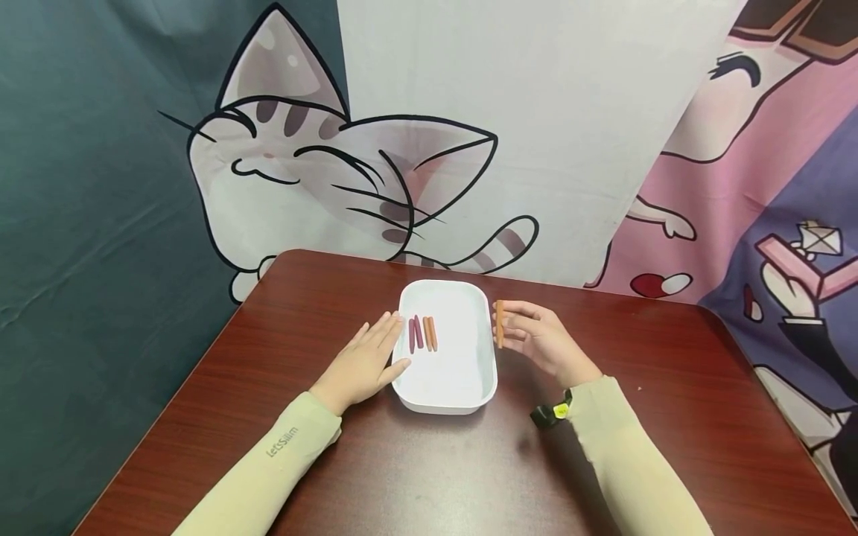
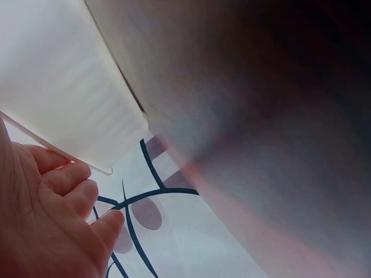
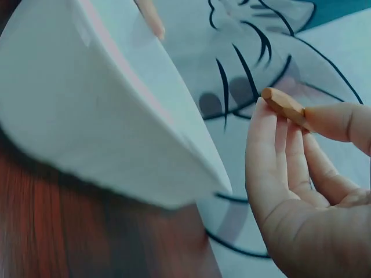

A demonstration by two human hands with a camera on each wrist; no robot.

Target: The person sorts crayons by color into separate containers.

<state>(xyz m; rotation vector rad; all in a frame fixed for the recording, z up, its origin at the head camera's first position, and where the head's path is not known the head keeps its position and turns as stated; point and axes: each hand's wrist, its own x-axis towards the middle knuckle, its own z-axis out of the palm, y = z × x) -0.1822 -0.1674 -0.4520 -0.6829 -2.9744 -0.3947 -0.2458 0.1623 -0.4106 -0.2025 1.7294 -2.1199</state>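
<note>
Item: white tray (image 1: 447, 394), rectangular with rounded corners, standing on a dark red-brown wooden table (image 1: 670, 417), near its middle.

Contents: 4 short sticks (image 1: 422, 333) lying side by side along the tray floor at its left side; 2 are purplish, 2 orange-brown. They touch or nearly touch each other.

Loose piece: 1 more orange stick (image 1: 499, 324), held upright just outside the tray's right rim, above the table. It is not in the tray.

Right hand (image 1: 536, 339): pinches the orange stick between thumb and fingertips; the right wrist view shows the stick's end (image 3: 284, 106) caught between the thumb and the straightened fingers (image 3: 272, 145). A narrow, light grip.

Left hand (image 1: 365, 361): lies flat on the table with straight fingers against the tray's left wall, holding nothing. The left wrist view shows the fingertips (image 2: 69, 179) beside the tray's rim.

Progress, as judged: 4 sticks are placed, the 5th is in hand beside the rim and not yet in; no further sticks show on the table.

Writing: the left sleeve (image 1: 268, 469) bears a small printed word that reads about as "Let'sSlim". A dark band with a yellow tag (image 1: 553, 412) sits at the right wrist; its marking is too small to read.

Backdrop: cloth (image 1: 322, 171) printed with a cartoon cat; no legible text.
</note>
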